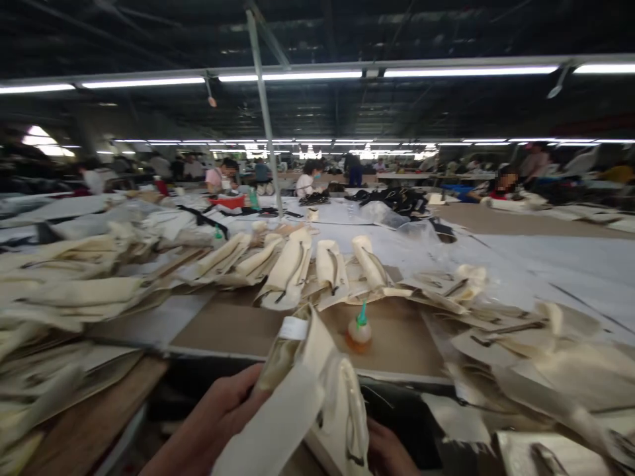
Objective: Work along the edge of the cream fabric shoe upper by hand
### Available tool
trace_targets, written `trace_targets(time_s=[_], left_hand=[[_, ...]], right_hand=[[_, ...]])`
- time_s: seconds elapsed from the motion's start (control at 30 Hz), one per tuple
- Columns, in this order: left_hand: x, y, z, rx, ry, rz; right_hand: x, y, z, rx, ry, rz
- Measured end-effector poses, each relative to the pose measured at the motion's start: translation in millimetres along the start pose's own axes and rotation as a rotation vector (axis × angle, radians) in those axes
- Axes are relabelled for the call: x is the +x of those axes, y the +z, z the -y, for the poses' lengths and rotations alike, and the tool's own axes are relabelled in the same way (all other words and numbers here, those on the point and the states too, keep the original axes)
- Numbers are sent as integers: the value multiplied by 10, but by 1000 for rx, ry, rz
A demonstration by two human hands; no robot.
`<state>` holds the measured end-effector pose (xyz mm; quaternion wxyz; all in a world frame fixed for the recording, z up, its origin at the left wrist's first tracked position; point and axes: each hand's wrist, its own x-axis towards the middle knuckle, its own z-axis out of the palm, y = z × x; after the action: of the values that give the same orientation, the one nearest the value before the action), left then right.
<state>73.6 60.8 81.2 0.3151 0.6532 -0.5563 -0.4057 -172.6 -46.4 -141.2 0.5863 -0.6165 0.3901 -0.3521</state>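
A cream fabric piece (292, 403), folded and fitted with a dark zipper, is held up at the bottom centre. My left hand (225, 410) is closed on its left side, the fingertips hidden behind the cloth. At the lower right edge, my right hand (387, 449) grips the same piece, partly covered by it. A small white label (293, 328) shows near its top. Just beyond stands a squeeze bottle (360, 329) with a green nozzle and amber liquid. Farther back lies a row of similar cream pieces with zippers (288, 271).
Brown board (218, 324) covers the near table. Stacks of cream fabric parts lie to the left (74, 291) and right (555, 350). Dark fabric pieces (397, 201) are heaped farther back. A slanted metal pole (265, 119) rises beyond the row. Several people work in the background.
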Motion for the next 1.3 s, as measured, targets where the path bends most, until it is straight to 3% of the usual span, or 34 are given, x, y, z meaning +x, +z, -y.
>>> trace_targets(time_s=[0.1,0.17,0.2,0.27,0.33,0.43,0.5,0.73,0.93,1.13,1.3], left_hand=[[-14,32,-123,246,-32,16],[72,163,-144,450,-1,18],[127,252,-129,528,27,44],[231,440,-73,608,69,121],[304,587,-20,604,75,187],[348,666,13,543,52,183],[346,648,24,509,49,161],[233,603,69,361,42,148],[159,619,23,237,-19,117],[154,634,54,222,-51,101],[100,585,108,207,-77,49]], right_hand=[[-29,-188,58,205,209,84],[-4,-410,246,242,251,-6],[-6,-498,387,201,204,-82],[-47,-572,736,36,67,-224],[-103,-508,1102,-166,-107,-253],[-130,-307,1514,-471,-547,86],[-112,-211,1651,-619,-739,270],[-149,-163,1624,-857,-840,396],[-211,-122,1401,-906,-693,154],[-73,-92,1445,-965,-598,239],[83,-40,1579,-1049,-763,262]])
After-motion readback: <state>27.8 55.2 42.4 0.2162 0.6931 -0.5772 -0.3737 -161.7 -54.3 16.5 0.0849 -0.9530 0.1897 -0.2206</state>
